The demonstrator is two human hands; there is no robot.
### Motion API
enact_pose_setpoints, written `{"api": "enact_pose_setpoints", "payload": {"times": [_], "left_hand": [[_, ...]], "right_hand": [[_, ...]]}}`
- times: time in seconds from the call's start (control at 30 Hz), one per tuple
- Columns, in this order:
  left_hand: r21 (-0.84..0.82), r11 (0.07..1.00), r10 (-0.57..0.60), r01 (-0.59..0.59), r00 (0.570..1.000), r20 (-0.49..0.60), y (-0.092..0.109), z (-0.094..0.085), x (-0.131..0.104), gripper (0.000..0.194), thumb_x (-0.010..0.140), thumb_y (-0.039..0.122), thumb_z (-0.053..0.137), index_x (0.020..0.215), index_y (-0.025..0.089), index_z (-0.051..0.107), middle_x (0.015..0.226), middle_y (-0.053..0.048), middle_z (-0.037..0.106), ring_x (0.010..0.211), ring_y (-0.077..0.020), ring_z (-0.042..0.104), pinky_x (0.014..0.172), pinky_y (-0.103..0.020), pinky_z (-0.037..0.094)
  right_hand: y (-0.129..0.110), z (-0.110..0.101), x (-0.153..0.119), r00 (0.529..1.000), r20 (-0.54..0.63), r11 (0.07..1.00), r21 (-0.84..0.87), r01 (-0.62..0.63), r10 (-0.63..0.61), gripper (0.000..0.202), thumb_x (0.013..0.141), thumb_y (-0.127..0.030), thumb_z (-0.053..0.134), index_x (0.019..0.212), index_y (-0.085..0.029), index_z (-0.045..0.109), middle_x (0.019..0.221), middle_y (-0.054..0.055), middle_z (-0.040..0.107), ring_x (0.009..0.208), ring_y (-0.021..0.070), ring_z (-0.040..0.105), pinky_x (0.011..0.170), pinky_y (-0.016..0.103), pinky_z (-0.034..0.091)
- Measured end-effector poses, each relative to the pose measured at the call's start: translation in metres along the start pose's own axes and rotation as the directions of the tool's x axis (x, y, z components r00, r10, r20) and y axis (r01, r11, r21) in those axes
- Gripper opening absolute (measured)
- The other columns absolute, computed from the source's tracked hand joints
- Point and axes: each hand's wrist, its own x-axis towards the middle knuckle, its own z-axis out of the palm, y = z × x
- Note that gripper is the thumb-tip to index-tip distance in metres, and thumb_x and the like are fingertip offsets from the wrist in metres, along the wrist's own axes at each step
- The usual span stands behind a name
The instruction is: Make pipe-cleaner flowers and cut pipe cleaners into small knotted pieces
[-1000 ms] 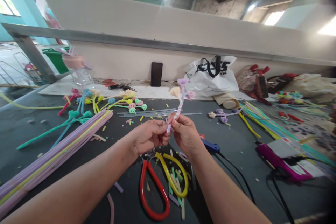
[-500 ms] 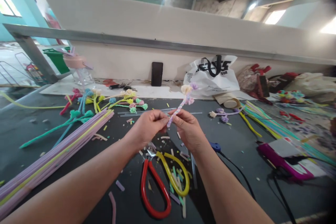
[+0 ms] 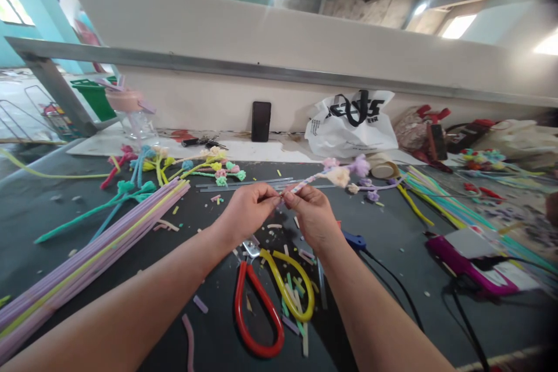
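Observation:
A pipe-cleaner flower (image 3: 337,176) with cream, pink and purple heads on a twisted stem points to the right above the table. My right hand (image 3: 313,212) pinches the stem between thumb and fingers. Close beside it, my left hand (image 3: 248,212) is closed at the stem's lower end, its fingertips pressed together; the tip there is mostly hidden. Below both hands lie scissors (image 3: 260,317) with one red and one yellow handle loop, spread apart. Short cut pieces of pipe cleaner (image 3: 297,286) are scattered around them.
At left lies a bundle of long pipe cleaners (image 3: 113,244) near finished colored flowers (image 3: 213,160). A phone (image 3: 261,122) leans on the back panel beside a white bag (image 3: 351,128). To the right, a purple corded tool (image 3: 471,264) and a blue-handled tool (image 3: 355,239) trail cables.
The flower has swung from nearly upright to lying over toward the right, its heads now lower. Both hands stay almost in place, still closed at the stem.

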Motion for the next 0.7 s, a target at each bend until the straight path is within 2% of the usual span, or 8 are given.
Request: {"api": "enact_pose_setpoints", "payload": {"times": [0.1,0.23,0.33,0.43,0.47,0.53,0.63,0.7], "left_hand": [[-0.267,0.952,-0.123,0.147,0.987,0.104,-0.005,-0.001,0.003,0.018,0.07,0.03,0.061,0.064,0.013,0.059,0.056,0.002,0.055,0.052,-0.0095,0.051,0.055,-0.022,0.041],[-0.585,0.679,-0.242,0.443,0.888,0.391,-0.012,-0.003,0.004,0.02,0.064,0.027,0.07,0.064,0.011,0.058,0.058,0.0,0.056,0.051,-0.009,0.055,0.055,-0.023,0.046],[-0.633,0.471,-0.222,0.614,0.777,0.589,-0.014,-0.005,0.002,0.015,0.066,0.02,0.069,0.069,0.009,0.06,0.066,-0.005,0.062,0.06,-0.0132,0.062,0.062,-0.026,0.049],[-0.642,0.354,-0.171,0.68,0.722,0.67,-0.012,-0.003,-0.001,0.012,0.069,0.015,0.065,0.077,0.008,0.059,0.072,-0.006,0.062,0.062,-0.0124,0.062,0.064,-0.025,0.049],[-0.655,0.346,-0.152,0.672,0.729,0.667,-0.011,-0.002,-0.002,0.011,0.069,0.014,0.065,0.076,0.009,0.058,0.07,-0.005,0.061,0.06,-0.0108,0.06,0.062,-0.024,0.049],[-0.709,0.395,-0.114,0.584,0.797,0.593,-0.007,0.002,-0.004,0.012,0.069,0.015,0.065,0.071,0.011,0.054,0.066,-0.002,0.058,0.054,-0.0082,0.056,0.057,-0.022,0.046],[-0.742,0.59,-0.081,0.318,0.938,0.337,-0.005,0.009,-0.004,0.017,0.07,0.021,0.064,0.067,0.014,0.048,0.06,0.002,0.055,0.05,-0.0079,0.053,0.053,-0.022,0.043],[-0.639,0.756,-0.064,0.137,0.989,0.137,-0.006,0.014,-0.004,0.016,0.073,0.022,0.06,0.067,0.016,0.047,0.056,0.003,0.053,0.05,-0.0086,0.052,0.054,-0.023,0.042]], "right_hand": [[0.001,-0.001,0.0,1.0,-0.006,0.997,-0.077,0.024,-0.024,0.008,0.065,-0.025,0.067,0.063,-0.019,0.063,0.061,-0.001,0.057,0.061,0.013,0.049,0.062,0.026,0.04],[-0.001,-0.001,-0.002,0.998,0.059,0.997,-0.07,0.028,-0.024,0.006,0.066,-0.024,0.067,0.067,-0.019,0.064,0.061,-0.001,0.058,0.059,0.0128,0.05,0.062,0.027,0.041],[-0.004,-0.001,-0.003,0.99,0.132,0.999,-0.009,0.05,-0.049,0.004,0.067,-0.024,0.067,0.065,-0.021,0.065,0.06,-0.001,0.057,0.057,0.0133,0.05,0.056,0.027,0.041],[-0.007,-0.002,-0.003,0.986,0.146,0.996,-0.023,0.083,-0.079,0.007,0.064,-0.026,0.07,0.061,-0.022,0.065,0.059,0.0,0.056,0.055,0.0141,0.05,0.052,0.027,0.04],[-0.008,-0.003,-0.003,0.986,0.148,0.996,-0.028,0.083,-0.078,0.008,0.063,-0.027,0.071,0.061,-0.023,0.065,0.058,0.0,0.056,0.055,0.0142,0.05,0.051,0.028,0.041],[-0.008,-0.003,-0.003,0.986,0.148,0.997,-0.017,0.074,-0.071,0.008,0.063,-0.027,0.072,0.062,-0.023,0.065,0.058,-0.001,0.056,0.054,0.0142,0.05,0.051,0.028,0.041],[-0.006,-0.004,-0.002,0.991,0.11,0.997,-0.016,0.077,-0.075,0.009,0.064,-0.029,0.071,0.069,-0.023,0.066,0.064,-0.001,0.058,0.056,0.0135,0.051,0.055,0.028,0.042],[-0.004,-0.004,-0.001,0.995,0.065,0.994,-0.07,0.084,-0.079,0.01,0.066,-0.029,0.069,0.071,-0.022,0.065,0.065,-0.002,0.058,0.059,0.0127,0.051,0.059,0.027,0.042]]}}
